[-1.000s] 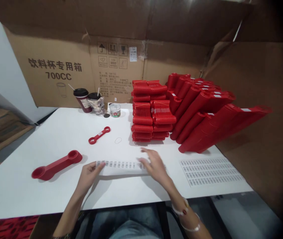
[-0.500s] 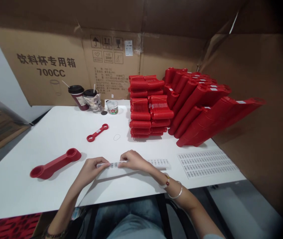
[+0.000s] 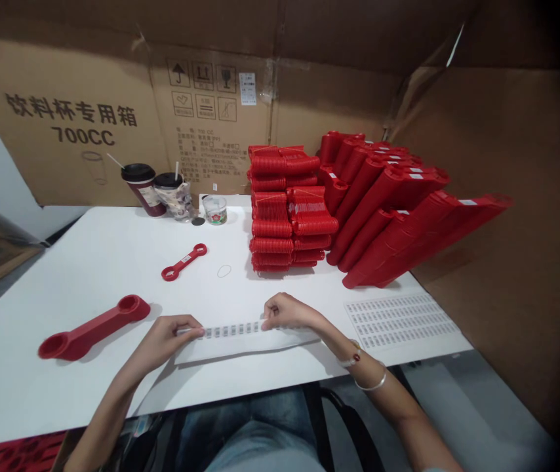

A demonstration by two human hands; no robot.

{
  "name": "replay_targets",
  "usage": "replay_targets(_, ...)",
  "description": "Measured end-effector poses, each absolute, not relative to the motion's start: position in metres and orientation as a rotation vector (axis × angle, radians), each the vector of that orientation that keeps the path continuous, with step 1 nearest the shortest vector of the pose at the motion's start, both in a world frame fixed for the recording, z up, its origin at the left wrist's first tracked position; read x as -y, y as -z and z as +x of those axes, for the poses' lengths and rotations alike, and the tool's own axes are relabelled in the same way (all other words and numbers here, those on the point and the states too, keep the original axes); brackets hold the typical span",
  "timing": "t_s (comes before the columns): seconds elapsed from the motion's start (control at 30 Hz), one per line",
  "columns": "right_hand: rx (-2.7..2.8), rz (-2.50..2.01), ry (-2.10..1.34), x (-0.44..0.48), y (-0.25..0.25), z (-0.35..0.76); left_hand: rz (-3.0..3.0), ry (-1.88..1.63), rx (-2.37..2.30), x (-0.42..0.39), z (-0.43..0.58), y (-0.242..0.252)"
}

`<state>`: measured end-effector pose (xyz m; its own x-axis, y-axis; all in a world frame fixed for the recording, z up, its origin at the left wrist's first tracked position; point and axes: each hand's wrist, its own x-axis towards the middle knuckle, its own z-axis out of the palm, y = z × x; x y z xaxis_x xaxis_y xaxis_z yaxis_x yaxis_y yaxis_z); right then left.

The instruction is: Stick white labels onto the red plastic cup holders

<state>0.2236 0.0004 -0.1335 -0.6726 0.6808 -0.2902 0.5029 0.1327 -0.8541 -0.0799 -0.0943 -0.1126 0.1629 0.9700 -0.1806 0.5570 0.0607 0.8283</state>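
Note:
Between my two hands, just above the table's front part, is a white sheet of small printed labels [image 3: 233, 331], folded so one row of labels shows along its upper edge. My left hand [image 3: 174, 337] pinches the sheet's left end between thumb and fingers. Farther right along the same edge, my right hand [image 3: 282, 311] pinches it too, covering some of the labels. A thick red piece with a ring at each end [image 3: 93, 331] lies left of my left hand. Beyond it rests a thin red double-ring piece [image 3: 185, 260] with a white label on its middle.
Stacked red pieces [image 3: 284, 226] stand at the table's back middle, beside leaning red stacks [image 3: 383, 210] bearing white labels. Another label sheet [image 3: 402, 318] lies at right. Two lidded cups [image 3: 145, 190] and a clear tub [image 3: 216, 211] stand at back left. Cardboard walls [image 3: 329, 98] enclose the table.
My right hand has slid rightward along the sheet's edge, away from my left hand, so more of the label row shows between them. The view has shifted slightly.

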Motion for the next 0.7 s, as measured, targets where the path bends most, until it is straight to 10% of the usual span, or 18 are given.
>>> replay_targets(0.7, 1.959, -1.298, -1.53, 0.007, 0.165, 0.251, 2.122, -0.373, -1.724, 0.065, -0.042, 0.122)
